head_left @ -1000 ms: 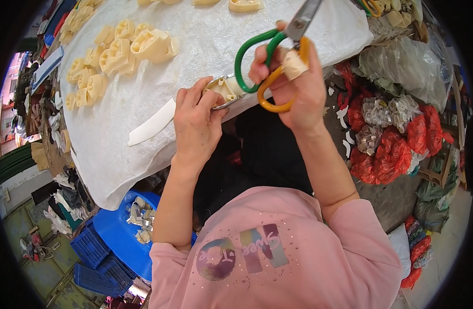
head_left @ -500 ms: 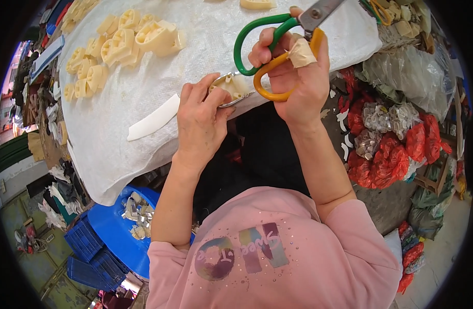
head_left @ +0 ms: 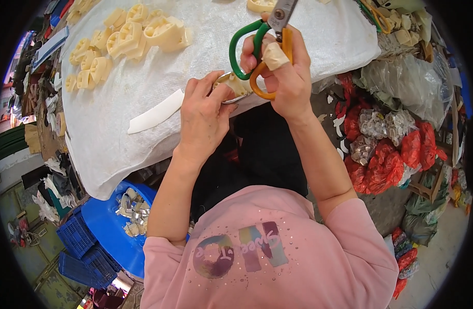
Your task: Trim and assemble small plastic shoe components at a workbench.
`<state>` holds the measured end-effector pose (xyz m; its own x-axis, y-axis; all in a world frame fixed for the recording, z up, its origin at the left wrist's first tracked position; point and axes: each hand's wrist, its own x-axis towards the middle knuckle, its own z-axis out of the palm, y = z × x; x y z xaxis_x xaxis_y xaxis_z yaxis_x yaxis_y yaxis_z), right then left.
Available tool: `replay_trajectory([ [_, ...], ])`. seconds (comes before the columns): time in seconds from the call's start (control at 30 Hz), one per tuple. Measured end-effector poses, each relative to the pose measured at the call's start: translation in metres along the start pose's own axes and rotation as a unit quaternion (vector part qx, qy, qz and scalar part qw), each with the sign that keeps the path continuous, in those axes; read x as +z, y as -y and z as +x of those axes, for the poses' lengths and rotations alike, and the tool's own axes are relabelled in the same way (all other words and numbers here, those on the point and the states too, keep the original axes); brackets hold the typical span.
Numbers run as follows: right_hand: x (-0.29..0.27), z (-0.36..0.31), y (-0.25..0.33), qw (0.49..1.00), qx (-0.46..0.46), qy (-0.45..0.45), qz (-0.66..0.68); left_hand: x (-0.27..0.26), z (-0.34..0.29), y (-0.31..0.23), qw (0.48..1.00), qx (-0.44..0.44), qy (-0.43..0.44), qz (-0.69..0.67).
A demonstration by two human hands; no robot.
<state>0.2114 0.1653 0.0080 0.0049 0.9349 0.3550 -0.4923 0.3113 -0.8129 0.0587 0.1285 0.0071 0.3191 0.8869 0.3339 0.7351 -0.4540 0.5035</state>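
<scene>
My left hand (head_left: 203, 116) is closed on a hollow cream plastic piece (head_left: 235, 85) near the table's front edge. A shiny silvery band runs round the piece's outside; my fingers hide its left end. My right hand (head_left: 292, 85) grips scissors (head_left: 281, 16) with one green and one orange handle loop. Their blades point up and away, beyond the frame's top edge. One finger of that hand has a tan wrap (head_left: 274, 55). The lower handle loop is right beside the cream piece. A curved white strip (head_left: 156, 112) lies left of my left hand.
Several cream pieces (head_left: 127, 42) cluster at the far left on the white table cover (head_left: 108, 139). Below the table's left side, a blue basin (head_left: 110, 226) holds silvery and cream bits. Red plastic bags (head_left: 383, 167) and clear bags stand on the right. Blue crates (head_left: 78, 234) sit lower left.
My right hand and the scissors have moved left, closer to the cream piece. The left hand has barely shifted and still holds the piece. The whole view has shifted slightly.
</scene>
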Motion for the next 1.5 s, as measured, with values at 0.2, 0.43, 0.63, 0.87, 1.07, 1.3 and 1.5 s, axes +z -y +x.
replay_trajectory([
  [0.2, 0.001, -0.006, -0.002, 0.999, -0.024, -0.007, -0.023, -0.002, 0.001, -0.004, 1.0, 0.01, -0.005, -0.012],
  [0.43, -0.019, -0.012, 0.02, 0.998, 0.014, -0.05, 0.047, 0.0, -0.002, -0.001, 1.0, 0.0, 0.001, -0.011],
  [0.63, -0.005, -0.007, 0.002, 0.996, -0.039, -0.084, 0.009, 0.0, 0.001, -0.004, 1.0, 0.0, 0.007, -0.003],
  [0.87, -0.006, -0.004, 0.002, 0.997, 0.02, -0.073, -0.006, 0.0, -0.002, -0.002, 1.0, -0.01, 0.016, -0.007],
  [1.07, 0.0, -0.015, 0.008, 0.997, -0.006, -0.06, -0.044, -0.001, 0.0, -0.004, 1.0, -0.001, 0.002, -0.002],
  [1.3, -0.006, -0.016, 0.006, 0.995, 0.067, -0.059, 0.052, -0.001, -0.002, -0.003, 1.0, -0.014, 0.005, -0.014],
  [1.5, -0.014, -0.019, 0.031, 0.995, 0.039, -0.089, -0.035, 0.001, -0.004, -0.002, 1.0, 0.001, -0.02, -0.011],
])
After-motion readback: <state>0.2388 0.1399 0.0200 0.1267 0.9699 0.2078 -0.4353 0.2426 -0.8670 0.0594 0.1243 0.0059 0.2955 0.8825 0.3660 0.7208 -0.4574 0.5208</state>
